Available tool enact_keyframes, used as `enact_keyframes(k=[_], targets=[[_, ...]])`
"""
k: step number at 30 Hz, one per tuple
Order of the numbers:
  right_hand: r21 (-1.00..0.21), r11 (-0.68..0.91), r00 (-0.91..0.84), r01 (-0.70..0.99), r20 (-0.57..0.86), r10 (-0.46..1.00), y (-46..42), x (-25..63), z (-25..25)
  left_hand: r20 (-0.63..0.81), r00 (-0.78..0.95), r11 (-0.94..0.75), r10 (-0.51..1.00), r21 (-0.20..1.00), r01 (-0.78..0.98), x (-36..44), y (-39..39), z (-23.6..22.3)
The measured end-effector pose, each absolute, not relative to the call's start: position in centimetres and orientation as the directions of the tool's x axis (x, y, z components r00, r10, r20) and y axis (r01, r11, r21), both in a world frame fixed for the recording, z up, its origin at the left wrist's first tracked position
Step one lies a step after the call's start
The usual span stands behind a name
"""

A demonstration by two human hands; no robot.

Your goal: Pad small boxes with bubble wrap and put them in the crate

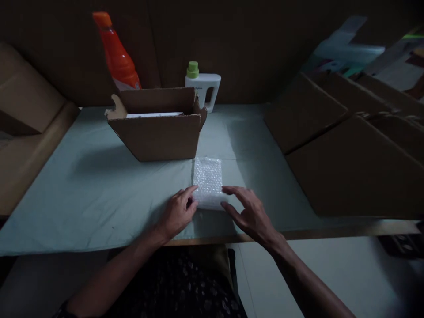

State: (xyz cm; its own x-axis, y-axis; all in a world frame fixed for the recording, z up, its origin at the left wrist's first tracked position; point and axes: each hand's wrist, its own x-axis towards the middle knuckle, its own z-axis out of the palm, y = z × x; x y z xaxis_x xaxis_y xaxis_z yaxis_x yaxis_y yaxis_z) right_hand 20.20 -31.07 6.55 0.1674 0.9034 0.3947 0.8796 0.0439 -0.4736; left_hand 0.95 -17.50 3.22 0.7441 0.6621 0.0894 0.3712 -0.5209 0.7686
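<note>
A small piece of bubble wrap [208, 176] lies flat on the table in front of me, its near end thicker, as if folded over. Whether anything is inside the wrap, I cannot tell. My left hand [179, 211] pinches the near left edge, thumb and forefinger curved around the thick part. On the opposite side, my right hand [250, 212] has its thumb and forefinger at the near right edge, one above the other with a gap between them.
Beyond the wrap stands an open cardboard box [165, 139] with something white inside. Behind it are an orange-red bottle [119, 57] and a white jug with a green cap [202, 84]. Larger divided cardboard boxes [357, 176] fill the right; another carton [26, 92] sits left. Pale cloth [99, 207] covers the table.
</note>
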Motion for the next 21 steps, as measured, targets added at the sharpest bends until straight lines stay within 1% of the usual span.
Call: enact_keyframes(k=[2, 3, 4, 7, 9, 10, 11, 13, 15, 17, 19, 20, 21], targets=[[-0.378, 0.028, 0.182, 0.926, 0.508, 0.842, -31.8, 19.8, 6.6, 0.013, 0.732, -0.488, 0.682, 0.753, 0.441, 1.4, -17.3, 3.4], [-0.339, 0.038, 0.158, 0.940, 0.533, 0.831, -32.0, 19.5, 6.4, -0.013, 0.728, -0.488, 0.685, 0.734, 0.473, 1.7, -17.2, 3.5], [-0.314, 0.060, 0.123, 0.947, 0.530, 0.839, -32.1, 19.1, 6.2, -0.031, 0.725, -0.497, 0.688, 0.708, 0.501, 1.9, -17.1, 3.6], [-0.266, 0.125, 0.000, 0.956, 0.427, 0.904, -31.6, 18.4, 5.1, -0.042, 0.717, -0.542, 0.696, 0.624, 0.563, 2.5, -17.1, 3.8], [-0.234, 0.141, -0.042, 0.962, 0.383, 0.923, -31.1, 18.3, 4.1, 0.019, 0.710, -0.583, 0.704, 0.586, 0.563, 2.3, -17.3, 3.7], [-0.230, 0.145, -0.048, 0.962, 0.382, 0.923, -30.9, 18.4, 3.8, 0.084, 0.707, -0.614, 0.702, 0.573, 0.542, 2.0, -17.5, 3.6], [-0.238, 0.151, -0.049, 0.960, 0.386, 0.921, -30.7, 18.5, 3.6, 0.164, 0.709, -0.656, 0.686, 0.561, 0.505, 1.6, -17.7, 3.5], [-0.276, 0.163, -0.048, 0.947, 0.378, 0.924, -30.7, 18.7, 3.6, 0.315, 0.733, -0.752, 0.603, 0.532, 0.390, 0.6, -18.2, 3.4], [-0.344, 0.174, -0.056, 0.923, 0.327, 0.943, -30.9, 18.8, 4.0, 0.382, 0.776, -0.813, 0.503, 0.513, 0.275, -0.4, -18.8, 3.4], [-0.438, 0.181, -0.065, 0.881, 0.267, 0.962, -31.1, 18.8, 4.5, 0.364, 0.809, -0.811, 0.462, 0.543, 0.219, -1.1, -19.2, 3.5], [-0.498, 0.168, -0.038, 0.851, 0.260, 0.965, -31.2, 18.7, 4.7, 0.319, 0.809, -0.769, 0.493, 0.595, 0.234, -1.2, -19.3, 3.5], [-0.493, 0.153, -0.008, 0.857, 0.285, 0.959, -31.3, 18.6, 4.7, 0.295, 0.800, -0.744, 0.523, 0.616, 0.259, -1.0, -19.2, 3.5], [-0.462, 0.132, 0.027, 0.877, 0.322, 0.946, -31.4, 18.6, 4.8, 0.271, 0.788, -0.721, 0.553, 0.629, 0.290, -0.8, -19.0, 3.4]])
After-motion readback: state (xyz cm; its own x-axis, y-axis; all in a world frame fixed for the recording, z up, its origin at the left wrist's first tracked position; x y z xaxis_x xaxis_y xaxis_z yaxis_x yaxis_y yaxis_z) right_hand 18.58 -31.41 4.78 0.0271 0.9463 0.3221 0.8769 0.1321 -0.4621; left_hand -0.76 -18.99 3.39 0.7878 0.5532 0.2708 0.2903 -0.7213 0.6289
